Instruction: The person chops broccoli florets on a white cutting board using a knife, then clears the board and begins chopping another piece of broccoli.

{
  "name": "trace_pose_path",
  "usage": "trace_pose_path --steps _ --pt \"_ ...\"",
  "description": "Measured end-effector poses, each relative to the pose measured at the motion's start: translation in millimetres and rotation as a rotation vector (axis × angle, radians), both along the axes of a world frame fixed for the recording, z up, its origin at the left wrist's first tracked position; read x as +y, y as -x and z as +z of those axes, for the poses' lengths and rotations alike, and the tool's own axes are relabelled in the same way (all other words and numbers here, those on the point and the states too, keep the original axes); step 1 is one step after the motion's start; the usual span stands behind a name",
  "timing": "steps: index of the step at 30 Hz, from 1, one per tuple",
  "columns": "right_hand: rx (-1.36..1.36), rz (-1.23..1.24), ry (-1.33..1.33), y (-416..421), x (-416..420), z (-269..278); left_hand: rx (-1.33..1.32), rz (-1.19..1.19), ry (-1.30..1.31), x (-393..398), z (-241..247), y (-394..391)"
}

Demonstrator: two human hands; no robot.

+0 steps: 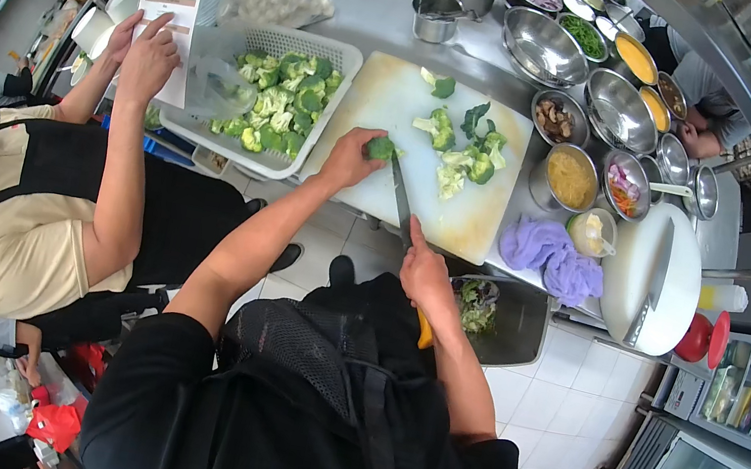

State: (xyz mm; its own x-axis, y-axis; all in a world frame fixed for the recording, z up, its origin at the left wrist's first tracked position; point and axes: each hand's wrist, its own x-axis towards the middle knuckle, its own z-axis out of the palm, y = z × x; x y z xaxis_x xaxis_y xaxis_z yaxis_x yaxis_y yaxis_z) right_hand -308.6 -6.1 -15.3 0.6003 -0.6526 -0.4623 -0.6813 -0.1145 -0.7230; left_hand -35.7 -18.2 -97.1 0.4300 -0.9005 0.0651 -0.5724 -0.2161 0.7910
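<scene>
My left hand [352, 159] pinches a broccoli floret [381, 148] over the left part of a white cutting board [379, 214]. In my right hand [424, 267] is a kitchen knife [401, 194] with a yellow handle, its tip beside the floret. Several broccoli pieces [481, 168] lie loose on the board. Left of the board stands a white perforated basket [351, 79] with many cut broccoli florets [278, 104] in it and a clear plastic bag over its left part.
Steel bowls [621, 110] of ingredients crowd the right counter, near a purple cloth [552, 257] and a round white board [627, 279] bearing a cleaver. A grey bin [518, 324] stands below. A person at left holds a printed sheet [163, 61]; other people are nearby.
</scene>
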Motion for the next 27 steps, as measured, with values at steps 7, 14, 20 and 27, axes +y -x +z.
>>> trace_pose_path --steps 7,14,20,27 --pt "-0.125 -0.067 0.208 30.5 -7.0 -22.6 0.825 0.07 -0.086 -1.1 -0.4 -33.4" --pt "-0.124 -0.027 0.254 31.1 9.4 6.3 1.22 0.074 0.055 1.9 12.2 -30.4" --pt "-0.061 0.1 0.224 31.1 10.8 -16.4 1.307 0.002 0.168 5.2 6.4 -33.4" --pt "-0.175 0.056 0.375 36.1 18.8 -10.1 1.008 0.076 0.098 3.9 6.6 -22.0"
